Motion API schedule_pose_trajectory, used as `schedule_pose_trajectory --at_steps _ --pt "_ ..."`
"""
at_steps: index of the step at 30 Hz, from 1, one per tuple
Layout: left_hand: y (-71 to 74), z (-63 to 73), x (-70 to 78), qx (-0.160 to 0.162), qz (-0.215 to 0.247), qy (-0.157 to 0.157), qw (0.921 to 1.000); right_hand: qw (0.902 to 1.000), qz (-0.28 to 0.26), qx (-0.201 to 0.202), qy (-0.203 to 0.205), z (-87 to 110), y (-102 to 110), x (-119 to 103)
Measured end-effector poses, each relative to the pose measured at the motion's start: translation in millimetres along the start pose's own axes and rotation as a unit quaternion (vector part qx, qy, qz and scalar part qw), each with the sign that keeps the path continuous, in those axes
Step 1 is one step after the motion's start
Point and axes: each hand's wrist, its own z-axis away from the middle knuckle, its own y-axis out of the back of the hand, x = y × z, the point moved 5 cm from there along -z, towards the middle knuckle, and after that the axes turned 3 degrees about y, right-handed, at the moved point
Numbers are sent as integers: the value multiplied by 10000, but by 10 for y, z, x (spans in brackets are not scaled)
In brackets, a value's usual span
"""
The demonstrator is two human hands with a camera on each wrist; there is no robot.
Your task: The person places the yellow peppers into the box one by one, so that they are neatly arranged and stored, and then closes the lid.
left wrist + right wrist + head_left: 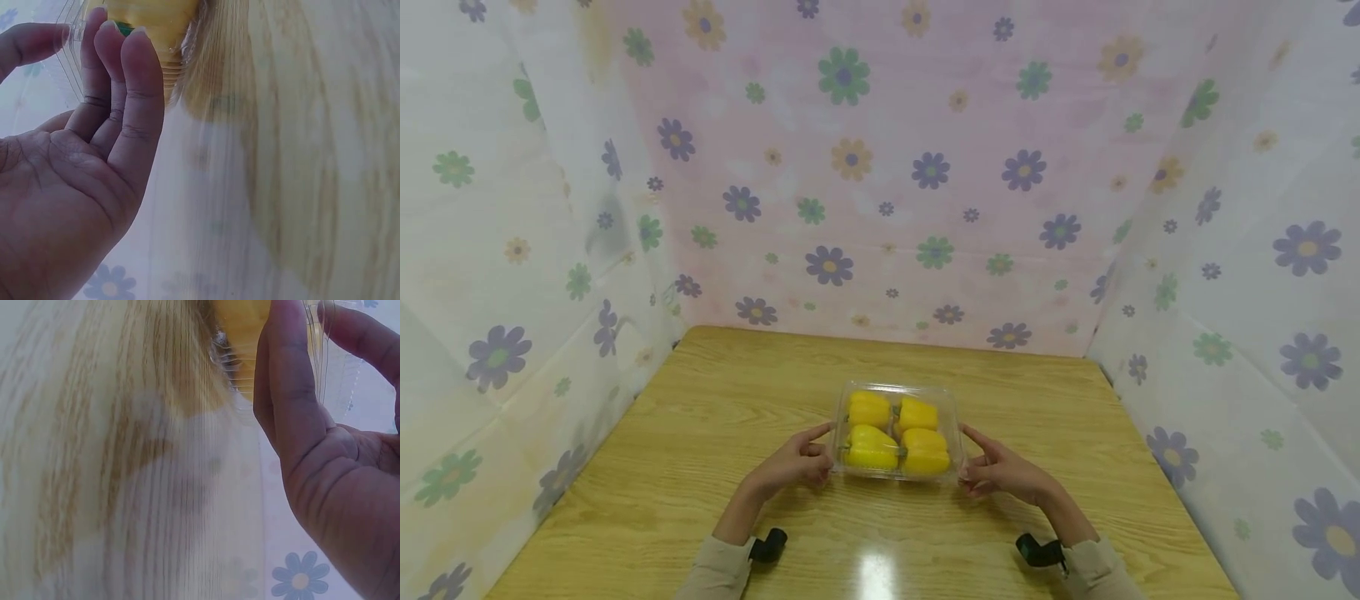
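Observation:
A clear plastic clamshell container point(953, 404) lies near the middle of the table, its lid down. Inside it are several yellow bell peppers point(871, 448), with green stems showing on some. My left hand point(793, 460) grips the left side, and my right hand point(1006, 475) grips the right. In the left wrist view, fingertips lie along the container's rim point(74, 56), with yellow behind them. The right wrist view shows the fingers on both sides of the clear edge point(319, 359). In both wrist views, much of the container is out of frame.
Under the container is a wood-grain table point(760, 367), glossy at the front. Flower-printed cloth point(887, 225) hangs behind it and along both sides. Each wrist carries a black camera, such as the one point(770, 546) on the left.

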Motion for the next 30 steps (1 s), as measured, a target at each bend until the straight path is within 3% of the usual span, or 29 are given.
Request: schedule_pose_trajectory --at_steps 30 --pt "39 -18 -50 -383 261 -186 9988 9994 -177 235 185 -48 -1 70"
